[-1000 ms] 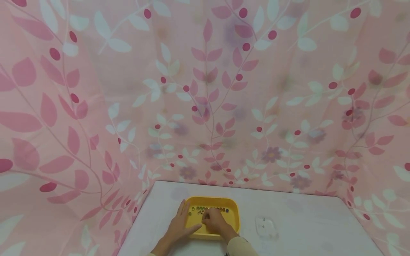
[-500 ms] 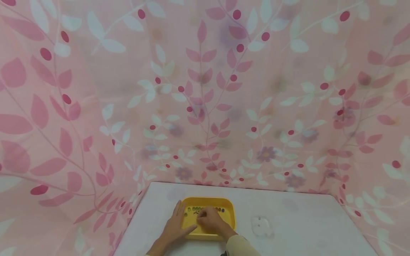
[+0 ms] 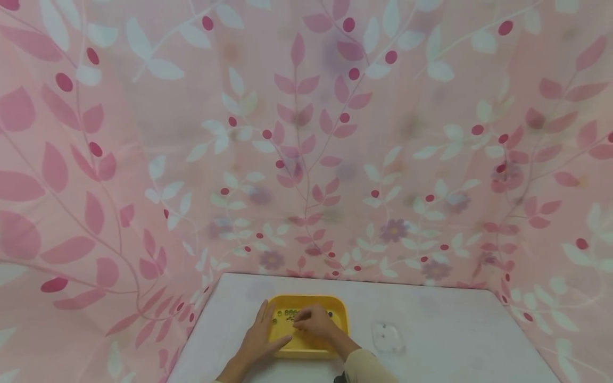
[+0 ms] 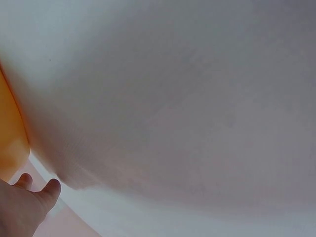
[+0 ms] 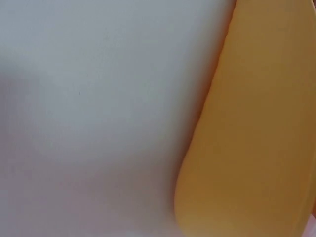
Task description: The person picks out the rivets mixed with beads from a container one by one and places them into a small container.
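Yellow tray (image 3: pixel 306 354), rounded corners, flat on counter (image 3: pixel 445 330). Inside: small greenish pieces (image 3: pixel 289 313) rowed near far wall; one dark-blue piece (image 3: pixel 330 314) toward right; tiny dark pieces (image 3: pixel 290 319) clustered just nearer, details unresolved.

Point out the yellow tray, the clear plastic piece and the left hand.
Yellow tray (image 3: pixel 304 343), head view: bare floor inside.
Clear plastic piece (image 3: pixel 389 338), head view: its middle.
Left hand (image 3: pixel 257 340), head view: back of the hand.
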`<control>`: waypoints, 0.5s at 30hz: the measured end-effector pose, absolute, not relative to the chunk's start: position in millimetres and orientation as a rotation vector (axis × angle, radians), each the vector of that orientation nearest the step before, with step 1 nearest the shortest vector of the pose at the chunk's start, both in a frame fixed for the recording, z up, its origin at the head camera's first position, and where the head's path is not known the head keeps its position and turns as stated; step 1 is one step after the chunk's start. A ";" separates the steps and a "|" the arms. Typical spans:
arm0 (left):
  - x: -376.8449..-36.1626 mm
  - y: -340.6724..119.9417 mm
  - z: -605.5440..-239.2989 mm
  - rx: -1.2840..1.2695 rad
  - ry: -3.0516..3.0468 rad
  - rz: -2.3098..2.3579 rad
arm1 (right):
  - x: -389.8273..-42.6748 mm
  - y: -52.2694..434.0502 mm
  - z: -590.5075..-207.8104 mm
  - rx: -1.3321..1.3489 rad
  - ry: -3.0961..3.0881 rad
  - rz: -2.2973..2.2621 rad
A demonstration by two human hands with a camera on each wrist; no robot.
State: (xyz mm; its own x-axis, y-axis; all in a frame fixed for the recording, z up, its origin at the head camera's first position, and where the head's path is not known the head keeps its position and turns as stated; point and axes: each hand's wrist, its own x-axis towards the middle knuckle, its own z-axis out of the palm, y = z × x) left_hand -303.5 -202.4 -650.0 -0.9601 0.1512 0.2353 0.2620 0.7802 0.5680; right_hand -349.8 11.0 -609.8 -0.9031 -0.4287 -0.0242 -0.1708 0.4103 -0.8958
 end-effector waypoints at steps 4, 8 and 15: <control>-303.2 -203.9 -648.6 -0.315 -2.819 -0.937 | -349.2 14.4 -601.7 -0.533 2.448 -1.520; -303.9 -203.9 -647.1 -0.307 -2.833 -0.939 | -348.4 18.6 -589.5 -0.550 2.412 -1.582; -303.7 -203.0 -649.6 -0.330 -2.812 -1.002 | -355.0 27.4 -581.4 -0.530 2.213 -1.879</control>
